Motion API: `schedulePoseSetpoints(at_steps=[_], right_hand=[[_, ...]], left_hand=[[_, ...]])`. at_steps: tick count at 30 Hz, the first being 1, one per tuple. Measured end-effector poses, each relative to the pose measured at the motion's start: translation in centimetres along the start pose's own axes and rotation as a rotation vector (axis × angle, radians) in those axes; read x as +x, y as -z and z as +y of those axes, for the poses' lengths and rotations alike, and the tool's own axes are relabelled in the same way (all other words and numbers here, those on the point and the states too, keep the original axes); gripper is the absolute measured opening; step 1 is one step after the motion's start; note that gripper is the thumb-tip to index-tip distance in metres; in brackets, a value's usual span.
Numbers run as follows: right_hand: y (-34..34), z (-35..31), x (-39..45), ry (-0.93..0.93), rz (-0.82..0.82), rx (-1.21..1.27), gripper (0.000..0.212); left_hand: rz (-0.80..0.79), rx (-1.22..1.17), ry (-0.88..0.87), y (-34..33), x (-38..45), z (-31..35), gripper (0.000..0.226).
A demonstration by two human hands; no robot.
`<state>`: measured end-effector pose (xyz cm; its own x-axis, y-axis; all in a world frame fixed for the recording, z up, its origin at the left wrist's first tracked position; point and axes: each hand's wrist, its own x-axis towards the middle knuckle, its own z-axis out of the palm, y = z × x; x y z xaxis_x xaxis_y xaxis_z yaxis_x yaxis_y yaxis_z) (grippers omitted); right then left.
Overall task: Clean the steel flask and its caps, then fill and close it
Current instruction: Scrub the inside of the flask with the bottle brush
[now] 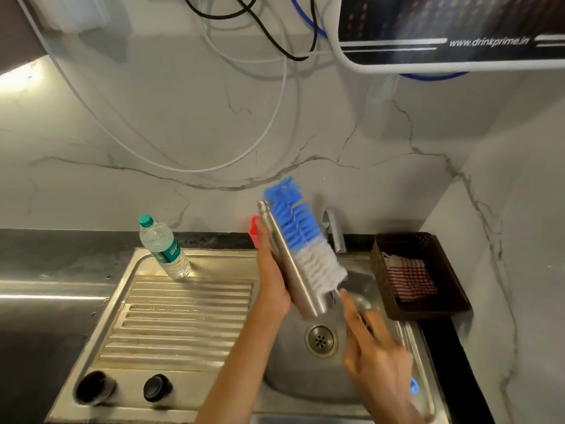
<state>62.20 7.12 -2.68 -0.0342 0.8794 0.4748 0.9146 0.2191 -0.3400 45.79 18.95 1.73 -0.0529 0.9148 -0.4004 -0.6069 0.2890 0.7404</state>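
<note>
My left hand grips the steel flask, tilted over the sink basin with its mouth pointing up and away. A blue and white bottle brush lies against the flask's outer side. My right hand, blurred by motion, holds the brush's handle below the bristles. Two caps stand at the front left of the drainboard: a steel-rimmed cup cap and a smaller black stopper.
A plastic water bottle with a green cap stands at the back of the ribbed drainboard. The tap rises behind the basin. A dark basket with a striped cloth sits right. A red object hides behind the flask.
</note>
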Motion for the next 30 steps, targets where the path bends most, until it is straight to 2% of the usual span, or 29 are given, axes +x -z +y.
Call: schedulePoseSetpoints(at_steps=[2,4,6,7,9,11,13,16,19,21,25,30], right_hand=[[0.8,-0.2,-1.6,0.07,-0.001,0.011,0.052],[1.1,-0.6,-2.1,0.109,-0.028,0.03,0.053],[0.3,-1.3,-1.2,0.116,-0.008,0.083,0.052],[-0.2,-1.8,-0.6,0.086,0.016,0.109,0.051],[-0.8,-2.2,0.6,-0.004,0.037,0.15,0.051],[-1.1,-1.7,0.6,-0.033,-0.007,0.128,0.053],[-1.6,-0.7,-0.4,-0.022,-0.095,0.082,0.056],[-2.6,0.2,-1.5,-0.036,-0.21,0.021,0.057],[-3.2,-0.2,-1.3,-0.106,-0.229,0.046,0.054],[-3.6,-1.0,-0.9,-0.152,-0.229,0.104,0.057],[-3.8,-3.2,-0.5,-0.174,-0.248,0.175,0.045],[-4.6,-5.7,-0.6,-0.238,-0.314,0.25,0.035]], left_hand=[[0.121,-0.114,-0.003,1.0,2.1,1.6,0.059],[0.25,-0.123,0.024,1.9,2.0,1.2,0.05],[0.219,-0.165,0.003,1.9,0.9,0.0,0.044],[0.19,-0.183,-0.048,1.4,0.1,-0.1,0.046],[0.1,-0.207,-0.155,1.5,-1.1,0.8,0.072],[0.098,-0.142,-0.217,2.8,-2.5,2.6,0.084],[0.103,-0.079,-0.238,4.7,-3.3,3.9,0.084],[0.147,0.061,-0.267,7.1,-4.4,5.8,0.104],[0.238,0.221,-0.343,10.7,-5.3,6.9,0.11],[0.292,0.325,-0.383,13.7,-5.9,7.1,0.099],[0.345,0.443,-0.418,19.5,-7.2,7.5,0.065],[0.461,0.547,-0.395,26.1,-9.7,7.8,0.056]])
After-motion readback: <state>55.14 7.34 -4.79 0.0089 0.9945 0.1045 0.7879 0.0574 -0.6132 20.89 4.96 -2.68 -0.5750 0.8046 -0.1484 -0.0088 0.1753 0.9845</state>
